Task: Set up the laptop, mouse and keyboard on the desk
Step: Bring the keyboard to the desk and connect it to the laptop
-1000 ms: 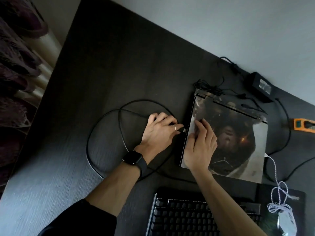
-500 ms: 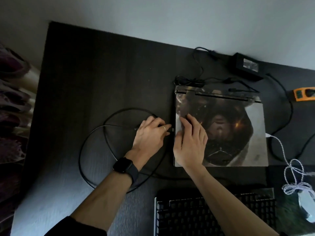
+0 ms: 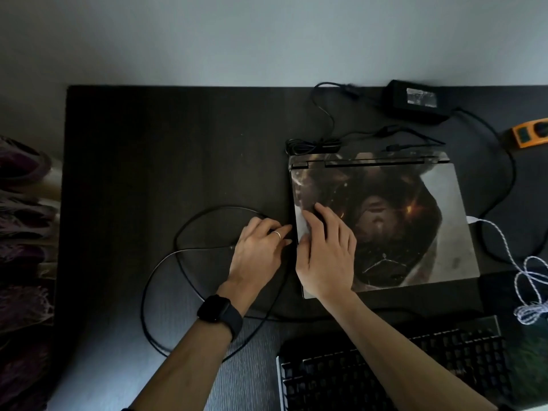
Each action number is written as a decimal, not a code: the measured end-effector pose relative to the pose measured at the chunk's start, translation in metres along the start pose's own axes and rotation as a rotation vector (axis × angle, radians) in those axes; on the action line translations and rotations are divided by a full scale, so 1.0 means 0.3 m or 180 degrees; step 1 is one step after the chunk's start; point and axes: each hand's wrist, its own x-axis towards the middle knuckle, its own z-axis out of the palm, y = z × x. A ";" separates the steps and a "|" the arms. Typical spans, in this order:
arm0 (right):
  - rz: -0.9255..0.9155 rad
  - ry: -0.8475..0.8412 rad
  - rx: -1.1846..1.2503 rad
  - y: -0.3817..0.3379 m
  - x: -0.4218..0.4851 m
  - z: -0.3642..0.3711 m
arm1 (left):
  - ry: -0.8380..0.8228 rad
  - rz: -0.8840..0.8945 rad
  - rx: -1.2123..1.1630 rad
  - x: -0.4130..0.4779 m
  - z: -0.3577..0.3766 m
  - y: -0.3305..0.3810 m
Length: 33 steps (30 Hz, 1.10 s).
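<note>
A closed laptop (image 3: 415,221) with a dark picture on its lid lies on the black desk (image 3: 148,158). My right hand (image 3: 326,250) rests flat on the lid's left part, fingers spread. My left hand (image 3: 258,250) is pressed against the laptop's left edge, pinching the plug end of a black looped cable (image 3: 184,232); the plug itself is hidden by the fingers. A black keyboard (image 3: 400,375) sits at the front edge, partly under my right forearm. A white braided cable (image 3: 504,250) leaves the laptop's right side; the mouse is out of view.
A black power brick (image 3: 415,102) with its thin cords lies behind the laptop near the wall. An orange power strip (image 3: 530,133) is at the far right. A dark mouse pad (image 3: 533,366) lies at the front right. Curtains or fabric (image 3: 23,232) hang left of the desk.
The view has swung so the desk now looks square. My left hand pushed the cable end from a small gap up against the laptop's left edge. My right hand stayed on the lid.
</note>
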 end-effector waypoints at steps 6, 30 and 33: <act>0.0002 -0.0053 -0.0039 0.003 0.000 -0.006 | -0.0299 -0.0680 0.0397 -0.038 -0.029 0.073; -0.0387 -0.0583 0.0311 0.041 -0.004 -0.049 | -0.0706 -0.0983 0.1048 -0.177 -0.194 0.121; -0.0405 -0.0912 0.0415 0.093 -0.068 -0.120 | -0.0871 -0.0989 0.1076 -0.272 -0.214 0.186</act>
